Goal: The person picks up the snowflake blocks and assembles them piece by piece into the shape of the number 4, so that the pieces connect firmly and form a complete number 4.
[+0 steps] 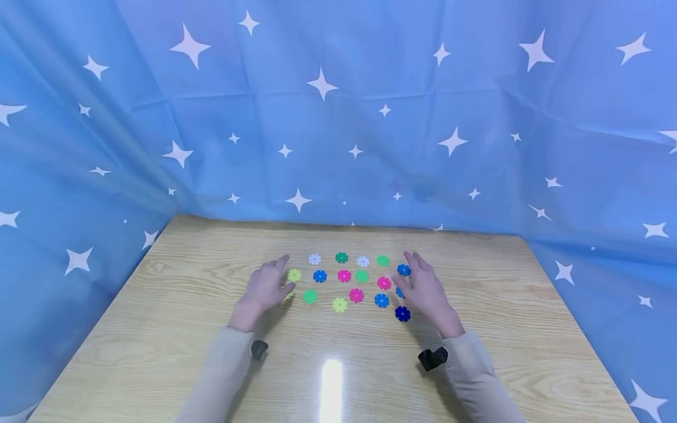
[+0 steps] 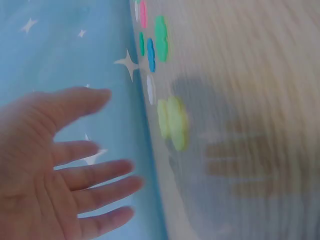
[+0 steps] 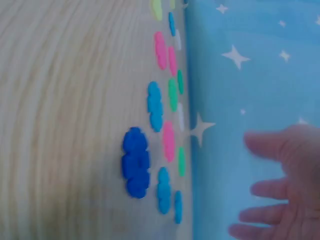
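Flat flower-shaped discs lie spread on the table between the two hands: a pink disc (image 1: 357, 295), a green disc (image 1: 310, 296), a white disc (image 1: 314, 259), a dark blue disc (image 1: 402, 314) and several more. My left hand (image 1: 262, 288) hovers at the left end beside a yellow disc (image 1: 294, 275), partly covering another yellow one; its fingers are spread and empty in the left wrist view. At the right end my right hand (image 1: 425, 292) is held over the table, partly hiding a blue disc (image 1: 400, 292). Its fingers (image 3: 265, 215) are extended and hold nothing.
The wooden table (image 1: 174, 329) reaches back to a blue curtain (image 1: 254, 129) with white stars, which also hangs at both sides. A bright light reflection lies on the near middle of the table. Each wrist bears a small black device (image 1: 432, 358).
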`<control>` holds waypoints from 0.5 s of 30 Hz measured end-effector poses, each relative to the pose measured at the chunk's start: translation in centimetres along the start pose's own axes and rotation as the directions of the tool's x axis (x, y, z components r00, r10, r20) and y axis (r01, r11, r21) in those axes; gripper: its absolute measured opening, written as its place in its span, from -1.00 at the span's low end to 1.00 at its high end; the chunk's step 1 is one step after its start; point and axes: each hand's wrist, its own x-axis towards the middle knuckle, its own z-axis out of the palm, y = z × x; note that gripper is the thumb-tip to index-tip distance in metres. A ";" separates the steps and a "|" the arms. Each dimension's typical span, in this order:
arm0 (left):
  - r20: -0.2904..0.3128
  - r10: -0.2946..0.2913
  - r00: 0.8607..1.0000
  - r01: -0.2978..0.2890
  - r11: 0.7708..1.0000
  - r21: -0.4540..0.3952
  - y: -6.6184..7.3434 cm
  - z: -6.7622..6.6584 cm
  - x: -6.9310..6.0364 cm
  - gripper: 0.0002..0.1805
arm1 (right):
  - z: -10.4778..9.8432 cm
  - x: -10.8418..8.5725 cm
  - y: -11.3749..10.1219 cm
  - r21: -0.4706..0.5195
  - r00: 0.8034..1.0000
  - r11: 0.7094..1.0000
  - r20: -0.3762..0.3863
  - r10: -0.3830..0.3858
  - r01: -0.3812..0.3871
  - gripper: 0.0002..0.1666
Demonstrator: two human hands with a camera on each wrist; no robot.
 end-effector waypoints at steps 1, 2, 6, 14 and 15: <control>0.016 -0.013 1.000 0.013 1.000 -0.025 -0.3 0.0 -0.1 -0.32 | 0.1 0.1 0.2 0.025 1.000 1.000 0.010 0.004 -0.004 -0.28; 0.039 -0.032 0.999 0.034 0.998 -0.049 -0.5 0.1 -0.1 -0.37 | 0.3 0.2 0.4 0.044 1.000 0.999 0.022 0.009 -0.010 -0.32; 0.116 -0.087 0.990 0.101 0.987 -0.126 -1.0 0.3 -0.1 -0.54 | 1.1 0.9 1.7 0.064 0.999 0.998 0.040 0.019 -0.022 -0.42; 0.142 -0.088 0.986 0.106 0.987 -0.124 -1.5 0.9 0.2 -0.65 | 2.2 2.7 3.9 0.064 0.994 0.994 0.067 0.083 -0.087 -0.49; 0.145 -0.084 0.986 0.103 0.987 -0.125 -1.5 1.0 0.2 -0.65 | 2.3 2.8 4.0 0.058 0.993 0.993 0.070 0.097 -0.101 -0.49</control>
